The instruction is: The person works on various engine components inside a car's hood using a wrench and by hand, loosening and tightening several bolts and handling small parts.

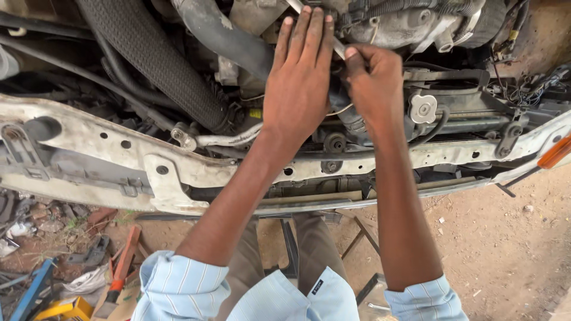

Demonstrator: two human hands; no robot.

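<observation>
Looking down into an open engine bay, both hands are seen up near the top of the frame. The left hand (300,80) is laid flat with fingers stretched out straight, so its grip is released and nothing is clasped; the fingertips are pressed against the engine parts, just beside a thin silver tool (338,47). That tool, a slim metal shaft running at a slant, is grasped by the right hand (375,83), with the thumb pressed along it and the other fingers curled under. Only short bits of the shaft are seen, the rest is hidden by the two hands, so what kind of tool it is can't be told.

A thick ribbed black hose (160,65) is routed diagonally to the left of the hands, and a smooth dark hose (229,35) is found right next to it. A grey round cap (423,109) is seated just right of the right hand. The whole bay is fronted by a scuffed white front crossmember (89,148) with holes in it. Down below, light blue striped sleeves (178,288) are rolled up, and a dirt floor (505,249) with scattered scraps (71,279) at the left is seen.
</observation>
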